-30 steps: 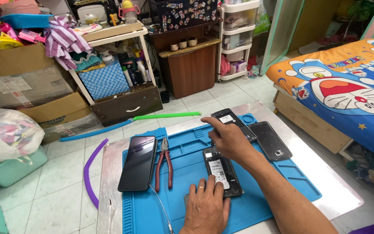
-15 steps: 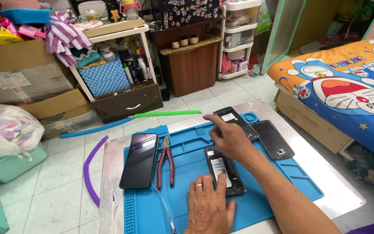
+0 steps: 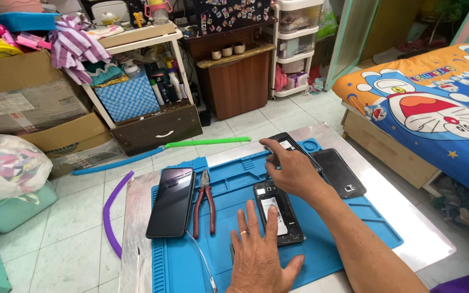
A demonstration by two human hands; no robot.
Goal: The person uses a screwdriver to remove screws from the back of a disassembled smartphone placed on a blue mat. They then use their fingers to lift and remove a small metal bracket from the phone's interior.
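My left hand (image 3: 258, 256) lies flat on the blue work mat (image 3: 348, 228), fingers spread, its fingertips touching the lower edge of an opened black phone (image 3: 278, 211) with its back off. My right hand (image 3: 291, 168) reaches over that phone's top end, its fingers on a second dark phone (image 3: 287, 143) lying at the mat's far edge. A black phone back cover (image 3: 337, 171) rests just right of my right hand.
A black phone (image 3: 171, 201) lies face up on the mat's left side, with red-handled pliers (image 3: 204, 202) beside it. The mat sits on a low metal table (image 3: 413, 228). On the tiled floor are a purple strip (image 3: 111, 212), a green stick (image 3: 207, 142), boxes and a shelf; a bed (image 3: 430, 108) stands right.
My right hand has slid slightly away from me onto the far phone. My left hand has moved a little forward, fingers spreading toward the opened phone.
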